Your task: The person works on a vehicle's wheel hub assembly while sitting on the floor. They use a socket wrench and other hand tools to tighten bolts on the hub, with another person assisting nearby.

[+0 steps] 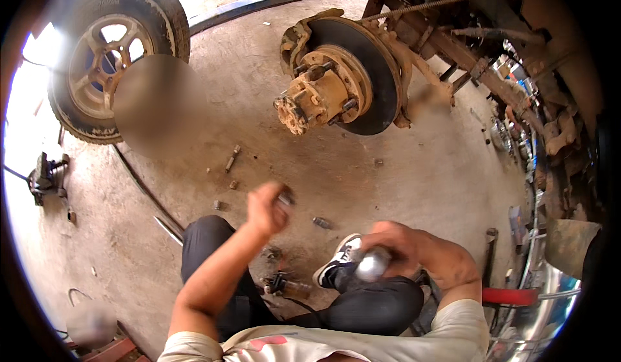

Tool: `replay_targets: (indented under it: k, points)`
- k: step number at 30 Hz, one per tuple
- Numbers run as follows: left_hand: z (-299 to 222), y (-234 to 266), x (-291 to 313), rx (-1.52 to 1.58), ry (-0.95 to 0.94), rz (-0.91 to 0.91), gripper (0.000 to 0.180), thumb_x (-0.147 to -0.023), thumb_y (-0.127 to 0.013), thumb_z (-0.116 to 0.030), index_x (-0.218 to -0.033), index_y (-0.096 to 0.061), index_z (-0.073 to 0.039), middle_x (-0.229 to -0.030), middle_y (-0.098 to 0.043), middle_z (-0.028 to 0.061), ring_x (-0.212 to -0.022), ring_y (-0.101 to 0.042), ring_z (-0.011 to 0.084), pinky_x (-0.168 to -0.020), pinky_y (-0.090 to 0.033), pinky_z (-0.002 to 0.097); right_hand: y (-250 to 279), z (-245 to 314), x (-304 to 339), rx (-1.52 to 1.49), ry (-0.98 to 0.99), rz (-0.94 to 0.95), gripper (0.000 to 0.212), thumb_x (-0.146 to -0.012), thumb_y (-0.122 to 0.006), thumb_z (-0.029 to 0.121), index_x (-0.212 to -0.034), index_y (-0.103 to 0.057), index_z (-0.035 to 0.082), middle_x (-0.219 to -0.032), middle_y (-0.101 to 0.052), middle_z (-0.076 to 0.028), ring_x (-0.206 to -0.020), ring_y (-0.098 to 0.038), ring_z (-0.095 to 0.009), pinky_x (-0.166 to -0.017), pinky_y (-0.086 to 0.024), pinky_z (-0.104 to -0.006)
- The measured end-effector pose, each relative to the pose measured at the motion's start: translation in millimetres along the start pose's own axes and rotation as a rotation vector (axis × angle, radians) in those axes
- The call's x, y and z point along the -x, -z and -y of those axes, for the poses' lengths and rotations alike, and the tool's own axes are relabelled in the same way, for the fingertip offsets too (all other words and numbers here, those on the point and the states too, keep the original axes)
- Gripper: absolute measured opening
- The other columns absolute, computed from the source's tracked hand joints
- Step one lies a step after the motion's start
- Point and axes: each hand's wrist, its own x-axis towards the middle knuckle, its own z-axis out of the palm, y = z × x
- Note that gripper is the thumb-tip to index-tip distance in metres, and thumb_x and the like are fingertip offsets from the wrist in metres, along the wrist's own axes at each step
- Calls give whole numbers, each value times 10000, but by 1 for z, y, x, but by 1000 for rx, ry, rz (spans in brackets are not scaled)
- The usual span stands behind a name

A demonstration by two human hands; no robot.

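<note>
My left hand is closed around a short, dark metal piece, its end poking out by the thumb; its kind is unclear. My right hand, above my bent knee, grips a tool with a shiny, rounded metal end, blurred and partly covered by the fingers. Ahead of both hands stands a mud-caked wheel hub with a dark brake disc behind it and a brake caliper at the disc's left. On the floor between my hands lies a small dark metal part.
A wheel with its tyre stands at the far left. Several small metal pieces, among them a pin-like one, lie on the concrete. Rusty chassis parts overhang the right. A red-handled tool is beside my right elbow.
</note>
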Motion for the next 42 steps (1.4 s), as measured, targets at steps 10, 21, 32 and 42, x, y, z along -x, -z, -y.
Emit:
replay_targets:
  k: [10, 21, 32, 42]
  points:
    - [-33, -10, -125, -380, 464, 216, 1090, -671, -819, -531, -1526, -225, -205, -918, -700, 208, -843, -690, 388, -703, -542, 469, 104, 71, -157, 985, -620, -337, 452, -965, -546, 432, -1134, -538, 13, -693, -581, -72, -588, -573, -150, -551, -466, -344]
    - [6, -34, -117, -351, 269, -9, 749, -806, -707, -480, -1435, -384, -233, -948, -709, 140, -832, -691, 360, -681, -552, 479, 133, 37, -273, 1636, -757, 461, 479, -1014, -422, 399, -966, -702, 13, -836, -671, -226, -834, -647, -407, -755, -506, -476]
    - [11, -38, -117, -341, 288, -20, 728, -796, -718, -467, -1420, -401, -267, -923, -710, 114, -831, -692, 338, -659, -551, 461, 124, 17, -284, 1826, -911, 547, 259, -954, -535, 267, -1127, -695, 161, -947, -702, -166, -889, -679, -342, -784, -534, -446]
    - [13, -36, -117, -326, 279, -32, 730, -798, -719, -456, -1425, -387, -285, -971, -708, 114, -867, -688, 348, -708, -549, 470, 105, 17, -276, 1812, -874, 469, 435, -984, -490, 411, -1054, -680, 27, -968, -691, -200, -916, -663, -371, -807, -519, -472]
